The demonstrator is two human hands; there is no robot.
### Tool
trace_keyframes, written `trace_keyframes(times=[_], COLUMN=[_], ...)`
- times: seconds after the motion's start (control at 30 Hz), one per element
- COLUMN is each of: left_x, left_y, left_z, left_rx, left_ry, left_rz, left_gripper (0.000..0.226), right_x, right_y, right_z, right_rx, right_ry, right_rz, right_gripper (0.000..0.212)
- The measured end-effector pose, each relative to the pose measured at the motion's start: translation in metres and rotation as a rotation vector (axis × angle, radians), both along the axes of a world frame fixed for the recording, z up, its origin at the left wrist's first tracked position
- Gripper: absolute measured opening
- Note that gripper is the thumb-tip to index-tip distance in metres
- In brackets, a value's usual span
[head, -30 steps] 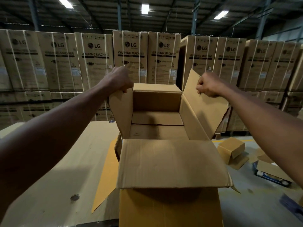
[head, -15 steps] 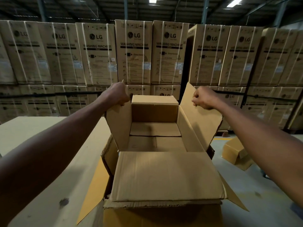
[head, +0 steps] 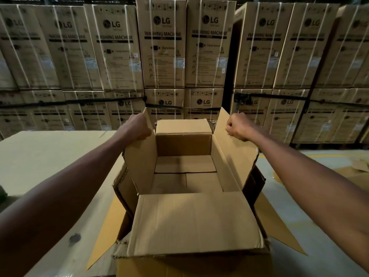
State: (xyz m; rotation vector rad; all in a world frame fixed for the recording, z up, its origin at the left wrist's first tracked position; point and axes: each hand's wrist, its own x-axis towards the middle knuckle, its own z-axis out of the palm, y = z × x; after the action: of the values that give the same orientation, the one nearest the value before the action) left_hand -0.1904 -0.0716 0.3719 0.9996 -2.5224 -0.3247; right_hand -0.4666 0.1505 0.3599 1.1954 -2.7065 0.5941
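Pulled more upright than second ago: left flap (head: 141, 162), right flap (head: 229, 156). Near flap (head: 195, 222) of brown corrugated cardboard box (head: 185, 176) hangs toward person; box at pale tabletop (head: 50, 156) edge. Left hand (head: 138, 126) curled round left flap top, right hand (head: 238, 126) round right flap edge. Box empty, likely ready for filling. Strapped washing-machine cartons (head: 163, 47) behind.

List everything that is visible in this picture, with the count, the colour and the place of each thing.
open box: one, brown cardboard, centre, nothing inside
left flap: one, brown, standing up
right flap: one, brown, standing up
near flap: one, brown, folded out toward the camera
washing-machine cartons: many, brown with white straps, stacked across the back
flat board: one, pale beige, left of the open box
orange sheet: count unclear, orange-brown, under the open box
floor: grey, right side
cardboard scraps: few, brown, on the floor, far right
left hand: grips the left flap
right hand: grips the right flap
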Motion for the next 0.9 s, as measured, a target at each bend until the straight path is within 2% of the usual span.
trace_keyframes(times=[0.07, 0.2, 0.4, 0.6, 0.7, 0.9], left_x=[-0.003, -0.009, -0.019, -0.023, -0.024, -0.025], left_y=[-0.003, -0.009, -0.022, -0.022, -0.022, -0.029], left_z=[-0.003, -0.016, -0.029, -0.069, -0.092, -0.123], left_rx=[-0.008, -0.014, 0.015, 0.064, 0.088, 0.132], left_ry=[0.001, 0.009, 0.014, 0.013, 0.006, -0.043], left_rz=[-0.018, -0.055, -0.028, -0.022, -0.017, 0.023], left_gripper=[0.01, 0.027, 0.006, 0.007, 0.018, 0.025], right_x=[0.001, 0.003, 0.0, -0.004, -0.001, 0.006], right_y=[-0.006, -0.017, -0.024, -0.032, -0.03, -0.027], right_z=[-0.004, -0.02, -0.032, -0.068, -0.09, -0.12], right_rx=[0.008, 0.024, 0.032, 0.04, 0.082, 0.108], right_ry=[0.002, -0.003, 0.012, -0.023, -0.034, -0.075], right_rz=[-0.002, -0.013, -0.028, -0.049, -0.062, -0.083], right_gripper=[0.026, 0.028, 0.029, 0.027, 0.025, 0.028])
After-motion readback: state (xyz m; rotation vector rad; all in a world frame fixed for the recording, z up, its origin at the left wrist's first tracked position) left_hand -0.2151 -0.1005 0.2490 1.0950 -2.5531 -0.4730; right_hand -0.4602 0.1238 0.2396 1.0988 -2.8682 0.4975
